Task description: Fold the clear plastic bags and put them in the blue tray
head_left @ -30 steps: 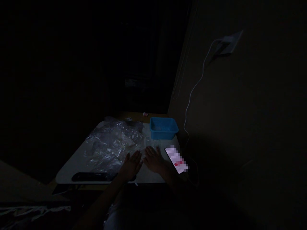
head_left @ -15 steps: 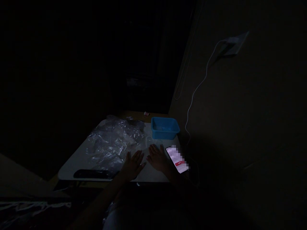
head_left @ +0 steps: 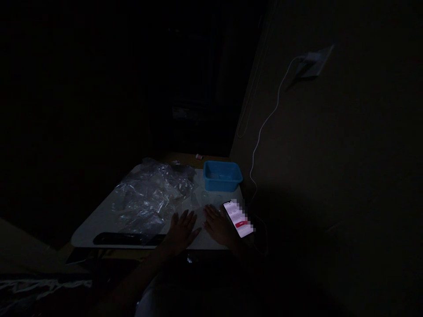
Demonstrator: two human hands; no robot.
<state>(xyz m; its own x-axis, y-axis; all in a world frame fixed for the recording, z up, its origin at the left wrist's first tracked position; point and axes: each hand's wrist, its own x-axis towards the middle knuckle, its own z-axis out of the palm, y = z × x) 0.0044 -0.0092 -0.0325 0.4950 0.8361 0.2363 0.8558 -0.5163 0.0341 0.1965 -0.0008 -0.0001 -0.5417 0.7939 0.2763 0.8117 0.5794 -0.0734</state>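
Observation:
My left hand [head_left: 182,231] is open over the near part of the white table [head_left: 99,220], fingers stretched forward, beside crumpled clear plastic [head_left: 152,189]. To its right, my right hand [head_left: 218,226] is open too, palm down, with its fingers towards a small clear item [head_left: 216,199] too dim to name. Neither hand holds anything. Whether the palms press on the tabletop is hard to tell in the dark. A lit phone [head_left: 239,219] lies just right of my right hand. Behind the hands stands a blue plastic basin [head_left: 223,177].
A white cable [head_left: 264,123] hangs from a wall outlet [head_left: 313,61] down towards the phone. A small pink and white object [head_left: 198,156] sits on a wooden surface behind the table. Along the table's near edge runs a dark slot [head_left: 115,239]. The room is very dark.
The whole view has shifted slightly, so the table, basin and phone appear further left. My right hand sits a little lower and nearer. Both hands stay open.

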